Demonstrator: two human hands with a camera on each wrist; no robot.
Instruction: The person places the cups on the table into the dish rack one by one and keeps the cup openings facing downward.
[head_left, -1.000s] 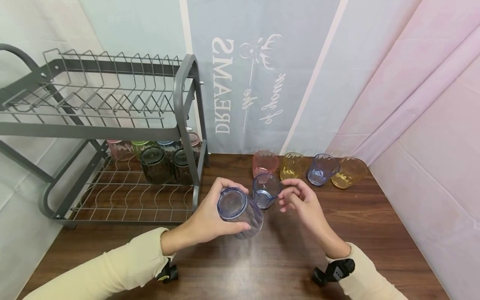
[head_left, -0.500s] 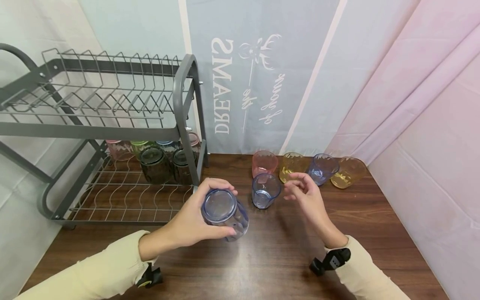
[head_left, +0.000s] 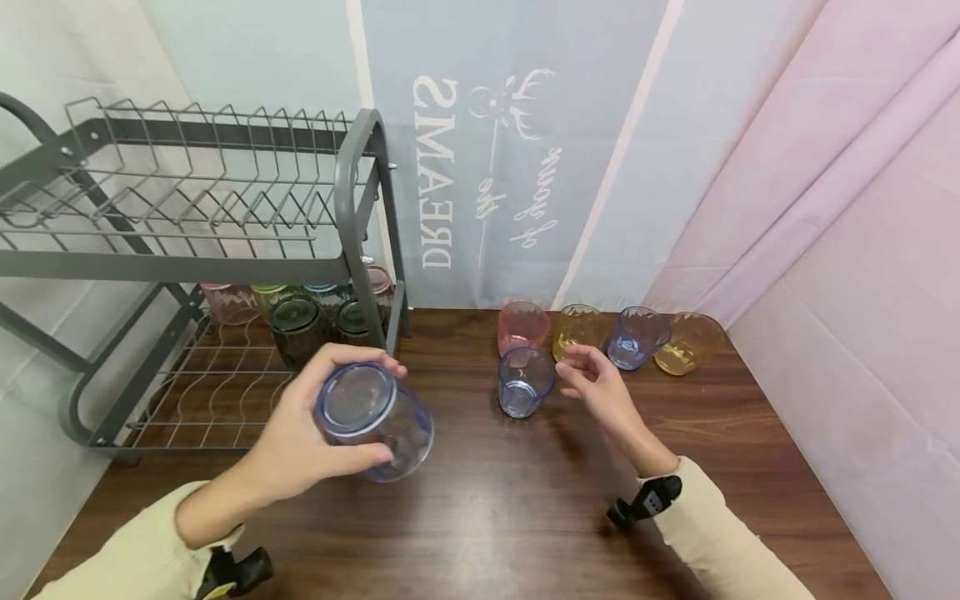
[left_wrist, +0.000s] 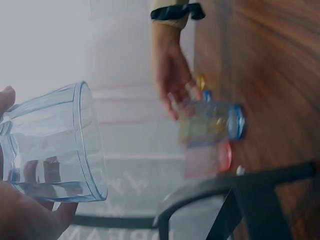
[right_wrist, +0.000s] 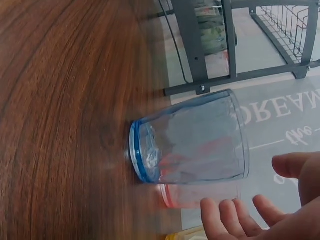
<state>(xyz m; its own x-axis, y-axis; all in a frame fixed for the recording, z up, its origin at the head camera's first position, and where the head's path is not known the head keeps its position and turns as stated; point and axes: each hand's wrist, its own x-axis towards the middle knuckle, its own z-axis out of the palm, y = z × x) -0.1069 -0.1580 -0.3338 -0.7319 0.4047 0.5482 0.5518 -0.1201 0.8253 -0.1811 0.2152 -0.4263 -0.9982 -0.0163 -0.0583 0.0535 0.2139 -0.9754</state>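
My left hand (head_left: 300, 442) grips a clear blue glass (head_left: 382, 425) turned base up and tilted, held above the table in front of the rack. In the left wrist view that held glass (left_wrist: 50, 145) fills the left side, fingers around it. A second blue glass (head_left: 525, 383) stands upright on the table. Beside its right side is my right hand (head_left: 600, 392), fingers loosely bent and holding nothing. The right wrist view has the standing glass (right_wrist: 192, 140) a little apart from the fingertips (right_wrist: 212, 215).
A grey two-tier dish rack (head_left: 172, 268) stands at the left. Several upturned glasses, among them a dark one (head_left: 295, 329), sit on its lower shelf. Along the back stand a pink glass (head_left: 522, 325), a yellow glass (head_left: 576, 325), a blue glass (head_left: 637, 333) and another yellow glass (head_left: 686, 343).
My left hand has carried the upturned blue glass leftward, away from the standing blue glass and toward the rack. My right hand has drawn back slightly from the standing glass's rim.
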